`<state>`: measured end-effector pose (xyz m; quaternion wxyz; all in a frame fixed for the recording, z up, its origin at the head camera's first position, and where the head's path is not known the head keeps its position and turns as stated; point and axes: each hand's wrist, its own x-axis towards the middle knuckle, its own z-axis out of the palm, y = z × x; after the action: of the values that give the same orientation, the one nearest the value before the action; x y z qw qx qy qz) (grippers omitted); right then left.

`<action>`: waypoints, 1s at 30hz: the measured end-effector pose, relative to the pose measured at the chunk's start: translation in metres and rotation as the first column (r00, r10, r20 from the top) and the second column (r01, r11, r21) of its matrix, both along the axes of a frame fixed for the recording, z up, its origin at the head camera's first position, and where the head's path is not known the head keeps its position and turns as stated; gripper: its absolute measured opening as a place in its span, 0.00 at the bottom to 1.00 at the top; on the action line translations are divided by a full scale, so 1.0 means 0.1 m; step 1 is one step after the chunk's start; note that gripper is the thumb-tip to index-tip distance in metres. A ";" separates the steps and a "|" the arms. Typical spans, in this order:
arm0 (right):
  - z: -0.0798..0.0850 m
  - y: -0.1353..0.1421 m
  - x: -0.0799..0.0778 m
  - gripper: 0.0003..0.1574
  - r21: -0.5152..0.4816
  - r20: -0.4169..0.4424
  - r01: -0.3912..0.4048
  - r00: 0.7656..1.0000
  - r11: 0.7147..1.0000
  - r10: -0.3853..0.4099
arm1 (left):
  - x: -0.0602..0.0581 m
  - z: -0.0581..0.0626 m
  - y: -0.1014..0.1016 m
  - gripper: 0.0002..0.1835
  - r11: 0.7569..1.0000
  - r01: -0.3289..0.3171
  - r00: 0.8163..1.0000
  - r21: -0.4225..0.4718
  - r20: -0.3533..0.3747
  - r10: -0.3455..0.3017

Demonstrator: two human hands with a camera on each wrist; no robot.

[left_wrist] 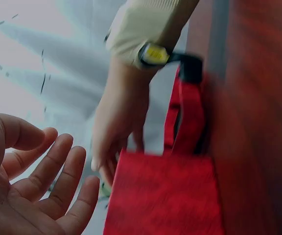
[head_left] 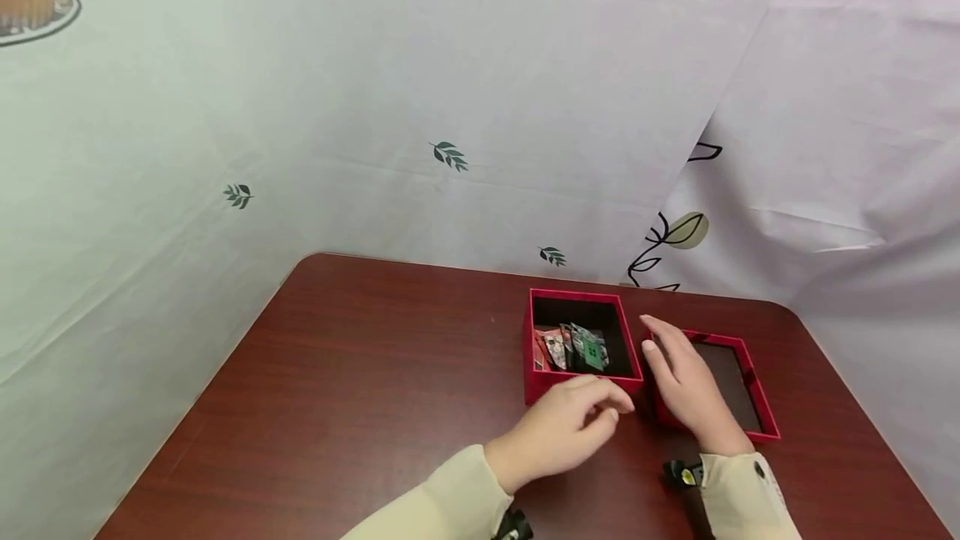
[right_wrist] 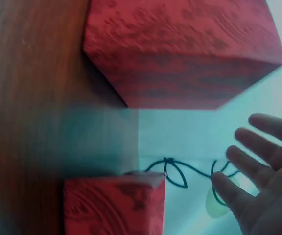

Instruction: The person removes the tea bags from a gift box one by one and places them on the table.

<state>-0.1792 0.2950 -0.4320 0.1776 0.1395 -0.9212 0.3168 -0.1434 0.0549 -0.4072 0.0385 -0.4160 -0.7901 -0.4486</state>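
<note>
A red square box stands without a cover on the table, with several small printed packets inside at its left and front. To its right lies a shallower red piece, like a box lid, dark inside. My left hand hovers by the box's front edge, fingers loosely bent, holding nothing; its spread fingers show in the left wrist view. Over the lid's left rim is my right hand, its fingers relaxed. In the right wrist view, the right fingers appear bare, beside the red walls.
The brown wooden table has its back edge against a pale cloth with leaf and jar prints. Box and lid stand close together toward the table's back right. Each sleeve has a black wrist strap at its cuff.
</note>
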 end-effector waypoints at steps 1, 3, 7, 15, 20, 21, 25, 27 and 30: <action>-0.01 -0.02 -0.01 0.30 0.005 0.011 -0.020 1.000 1.000 0.020 | -0.03 0.02 -0.05 0.10 1.000 -0.020 1.000 0.006 -0.002 0.020; -0.02 -0.05 -0.02 0.34 0.015 0.045 -0.052 0.998 0.999 0.051 | -0.10 0.06 -0.13 0.11 0.998 -0.056 0.998 0.018 0.011 0.055; -0.04 -0.07 -0.05 0.38 0.042 0.111 -0.091 0.990 0.995 0.085 | -0.23 0.15 -0.28 0.11 0.990 -0.144 0.989 0.010 0.045 0.143; -0.04 -0.08 -0.11 0.41 0.178 0.144 -0.134 0.984 0.975 0.109 | -0.54 0.24 -0.37 0.14 0.961 -0.249 0.952 -0.117 0.153 0.265; -0.07 -0.10 -0.12 0.44 0.230 0.131 -0.129 0.986 0.964 0.101 | -0.72 0.21 -0.29 0.19 0.946 -0.254 0.937 -0.203 0.190 0.293; -0.08 -0.10 -0.12 0.45 0.239 0.125 -0.126 0.987 0.963 0.098 | -0.75 0.21 -0.26 0.20 0.940 -0.260 0.934 -0.219 0.192 0.303; -0.10 -0.10 -0.11 0.45 0.265 0.087 -0.117 0.991 0.957 0.097 | -0.80 0.22 -0.12 0.20 0.916 -0.293 0.914 -0.274 0.202 0.353; -0.09 -0.10 -0.11 0.45 0.274 0.075 -0.114 0.992 0.955 0.097 | -0.82 0.23 -0.03 0.20 0.907 -0.297 0.905 -0.298 0.216 0.367; -0.09 -0.10 -0.10 0.45 0.282 0.075 -0.109 0.993 0.953 0.092 | -0.86 0.22 0.10 0.21 0.898 -0.280 0.886 -0.340 0.270 0.378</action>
<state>-0.1889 0.2849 -0.4412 0.1112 0.2007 -0.9539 0.1934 -0.2294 0.0648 -0.3849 -0.0794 -0.1947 -0.9020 -0.3771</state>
